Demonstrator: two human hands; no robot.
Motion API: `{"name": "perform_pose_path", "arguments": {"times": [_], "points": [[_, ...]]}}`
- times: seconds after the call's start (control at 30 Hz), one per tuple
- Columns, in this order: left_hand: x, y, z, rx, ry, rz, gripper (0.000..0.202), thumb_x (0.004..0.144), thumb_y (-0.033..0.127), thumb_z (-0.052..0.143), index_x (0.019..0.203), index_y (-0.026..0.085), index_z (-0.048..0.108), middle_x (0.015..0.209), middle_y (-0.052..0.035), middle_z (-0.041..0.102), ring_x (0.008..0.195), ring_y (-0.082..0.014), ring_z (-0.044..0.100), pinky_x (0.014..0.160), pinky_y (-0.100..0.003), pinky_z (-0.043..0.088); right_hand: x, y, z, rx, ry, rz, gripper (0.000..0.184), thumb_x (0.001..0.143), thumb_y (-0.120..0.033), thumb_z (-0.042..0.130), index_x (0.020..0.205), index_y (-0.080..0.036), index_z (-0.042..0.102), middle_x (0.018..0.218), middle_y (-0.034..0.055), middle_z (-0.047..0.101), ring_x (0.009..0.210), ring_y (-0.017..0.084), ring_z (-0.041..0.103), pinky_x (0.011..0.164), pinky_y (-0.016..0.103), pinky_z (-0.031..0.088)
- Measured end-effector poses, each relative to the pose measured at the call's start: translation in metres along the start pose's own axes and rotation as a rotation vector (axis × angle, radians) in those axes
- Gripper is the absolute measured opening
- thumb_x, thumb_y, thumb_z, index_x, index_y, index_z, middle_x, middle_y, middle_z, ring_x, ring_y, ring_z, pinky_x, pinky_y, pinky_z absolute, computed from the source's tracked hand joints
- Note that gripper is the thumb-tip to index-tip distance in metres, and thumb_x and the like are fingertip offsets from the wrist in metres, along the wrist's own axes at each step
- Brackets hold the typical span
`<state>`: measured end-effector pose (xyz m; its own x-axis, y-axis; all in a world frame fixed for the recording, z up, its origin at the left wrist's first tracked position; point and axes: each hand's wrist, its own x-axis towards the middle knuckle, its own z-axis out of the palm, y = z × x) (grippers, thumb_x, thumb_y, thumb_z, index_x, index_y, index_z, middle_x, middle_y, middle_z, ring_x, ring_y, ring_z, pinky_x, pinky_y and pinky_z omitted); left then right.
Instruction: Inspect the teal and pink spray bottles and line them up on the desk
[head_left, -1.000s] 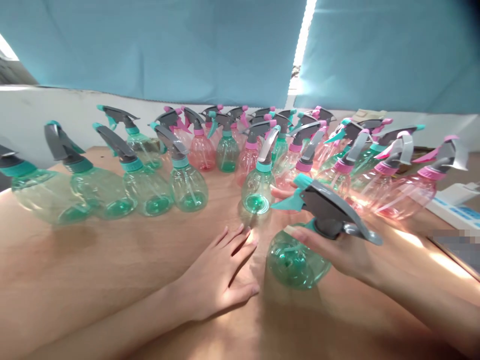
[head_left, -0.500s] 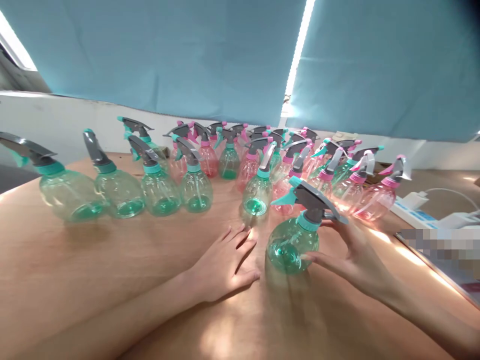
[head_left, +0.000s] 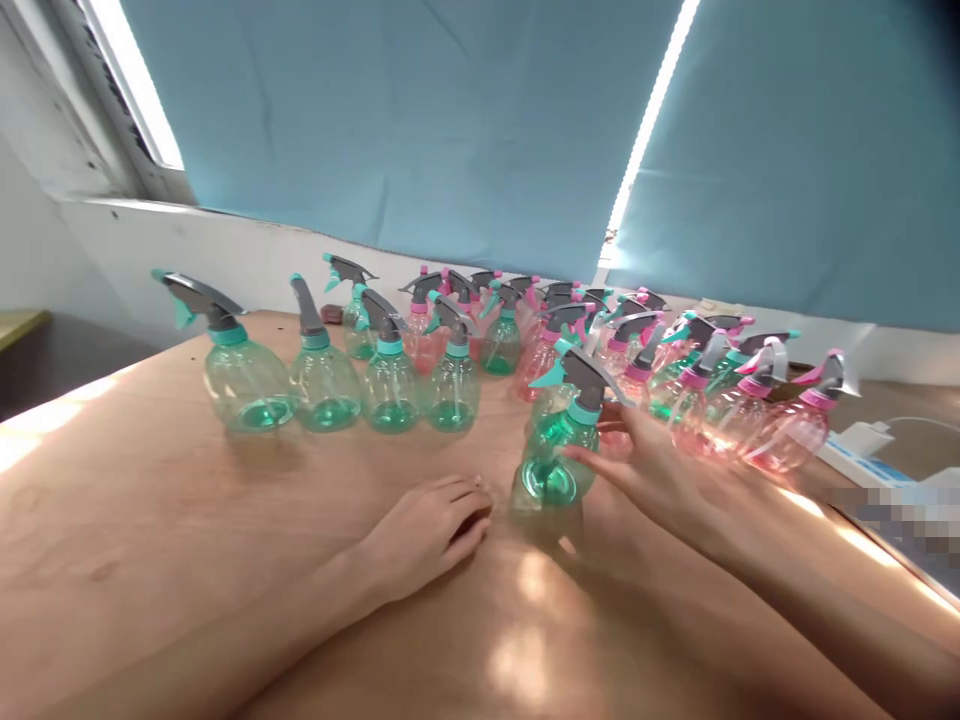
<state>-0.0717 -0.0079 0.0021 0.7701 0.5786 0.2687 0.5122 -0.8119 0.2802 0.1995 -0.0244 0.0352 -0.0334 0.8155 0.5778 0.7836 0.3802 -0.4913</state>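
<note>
My right hand grips a clear green spray bottle from its right side, thumb in front and fingers behind. The bottle has a grey and turquoise trigger head pointing left and is slightly tilted, in front of another green bottle it mostly hides. Whether its base touches the table cannot be made out. My left hand rests on the wooden table to the left of that bottle, holding nothing, its fingers loosely bent and the thumb apart from them.
Green spray bottles stand in a row at the left. Behind and to the right crowd several pink spray bottles mixed with green ones. A white power strip lies at the right. Blue cloth hangs over the window behind.
My right hand has carried the green spray bottle farther back and leftward, toward the standing bottles. The spread fingers of my left hand have drawn in. The view has turned left.
</note>
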Motion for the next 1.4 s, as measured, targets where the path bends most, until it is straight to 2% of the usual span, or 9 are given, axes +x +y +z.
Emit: {"name": "perform_pose_path", "arguments": {"times": [0.17,0.37,0.47,0.57,0.73,0.9,1.13,1.27,1.4], "points": [[-0.019,-0.011,-0.01,0.029,0.068,-0.075,0.027,0.099,0.022,0.041,0.107,0.018,0.066,0.102,-0.0068,0.071,0.095,-0.0232,0.067,0.085,-0.036,0.053,0.032,-0.006,0.035,0.075,-0.05,0.026,0.052,0.076,-0.057,0.07,0.107,-0.016,0.06,0.107,0.0153,0.069,0.099,0.032,0.067,0.082,0.049,0.054],[-0.017,-0.012,-0.006,0.048,0.14,-0.097,0.025,0.095,0.018,0.044,0.111,0.014,0.063,0.107,-0.0111,0.067,0.102,-0.0269,0.061,0.091,-0.042,0.049,0.061,-0.02,0.055,0.075,-0.042,0.118,0.054,0.071,-0.051,0.075,0.106,-0.015,0.055,0.11,0.0207,0.069,0.101,0.036,0.067,0.083,0.05,0.055],[-0.016,-0.013,-0.004,0.038,0.154,-0.089,0.025,0.094,0.017,0.046,0.113,0.012,0.062,0.11,-0.0124,0.066,0.105,-0.0277,0.06,0.092,-0.043,0.048,0.07,-0.023,0.061,0.067,-0.036,0.136,0.053,0.072,-0.046,0.075,0.107,-0.014,0.053,0.113,0.021,0.068,0.104,0.035,0.067,0.084,0.047,0.055],[-0.016,-0.013,-0.004,0.027,0.17,-0.093,0.025,0.095,0.018,0.045,0.116,0.015,0.06,0.111,-0.0107,0.066,0.106,-0.0265,0.059,0.092,-0.042,0.048,0.075,-0.021,0.066,0.057,-0.032,0.123,0.049,0.073,-0.043,0.075,0.107,-0.015,0.054,0.111,0.0181,0.069,0.103,0.034,0.066,0.084,0.047,0.053],[-0.018,-0.009,-0.005,0.009,0.175,-0.097,0.024,0.095,0.019,0.045,0.115,0.017,0.059,0.11,-0.0091,0.066,0.104,-0.0256,0.06,0.091,-0.041,0.048,0.081,-0.018,0.071,0.025,-0.022,0.081,0.039,0.076,-0.042,0.071,0.102,-0.017,0.055,0.102,0.0135,0.069,0.097,0.033,0.065,0.079,0.045,0.052],[-0.017,-0.007,-0.005,-0.007,0.175,-0.099,0.025,0.095,0.019,0.044,0.115,0.019,0.059,0.109,-0.0079,0.067,0.102,-0.0251,0.061,0.09,-0.04,0.049,0.087,-0.015,0.078,0.017,-0.006,0.053,0.033,0.079,-0.042,0.067,0.099,-0.019,0.056,0.105,0.0133,0.067,0.099,0.032,0.064,0.08,0.044,0.051],[-0.017,-0.008,-0.005,-0.025,0.175,-0.112,0.024,0.096,0.021,0.044,0.115,0.02,0.058,0.109,-0.008,0.067,0.102,-0.0252,0.061,0.09,-0.041,0.048,0.091,-0.01,0.086,0.028,0.021,0.048,0.038,0.081,-0.039,0.066,0.109,-0.016,0.054,0.113,0.017,0.065,0.107,0.034,0.062,0.085,0.046,0.05],[-0.017,-0.008,-0.005,-0.027,0.167,-0.112,0.024,0.096,0.022,0.044,0.115,0.02,0.058,0.11,-0.0081,0.067,0.102,-0.0255,0.061,0.09,-0.041,0.049,0.092,-0.005,0.092,0.042,0.022,0.044,0.051,0.081,-0.039,0.066,0.122,-0.014,0.049,0.118,0.0189,0.064,0.11,0.034,0.062,0.09,0.046,0.049],[-0.018,-0.009,-0.006,-0.005,0.171,-0.131,0.024,0.096,0.025,0.044,0.114,0.021,0.059,0.108,-0.0071,0.068,0.102,-0.0251,0.063,0.089,-0.039,0.049,0.093,-0.002,0.096,0.044,0.038,0.047,0.055,0.082,-0.041,0.066,0.123,-0.009,0.049,0.118,0.0223,0.063,0.111,0.036,0.061,0.09,0.046,0.049]]}}
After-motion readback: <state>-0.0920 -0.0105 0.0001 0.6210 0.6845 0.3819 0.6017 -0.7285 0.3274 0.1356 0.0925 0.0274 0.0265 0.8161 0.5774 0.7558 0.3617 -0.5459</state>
